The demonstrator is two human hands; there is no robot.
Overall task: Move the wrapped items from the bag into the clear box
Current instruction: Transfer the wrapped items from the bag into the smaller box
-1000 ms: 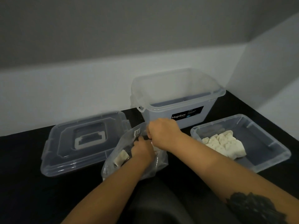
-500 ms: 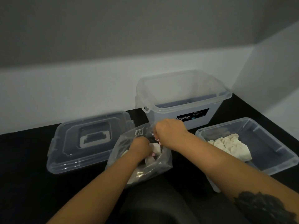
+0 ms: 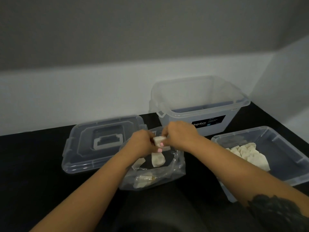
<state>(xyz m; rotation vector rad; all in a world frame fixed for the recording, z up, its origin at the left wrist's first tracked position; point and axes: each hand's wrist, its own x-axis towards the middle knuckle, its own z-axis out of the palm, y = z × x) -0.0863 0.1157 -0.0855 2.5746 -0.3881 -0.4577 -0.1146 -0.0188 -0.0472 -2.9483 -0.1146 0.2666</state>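
I see left hand and right hand both pinching one wrapped item above the bag, long axis running left-right.

Bare forearms, pink-painted nails, dark tattoo on right forearm.

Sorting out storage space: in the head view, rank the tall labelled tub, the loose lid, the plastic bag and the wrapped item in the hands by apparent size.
1. Tall labelled tub and loose lid: look alike, no ranking.
2. Plastic bag, nearer the camera, so unsure.
3. Wrapped item.
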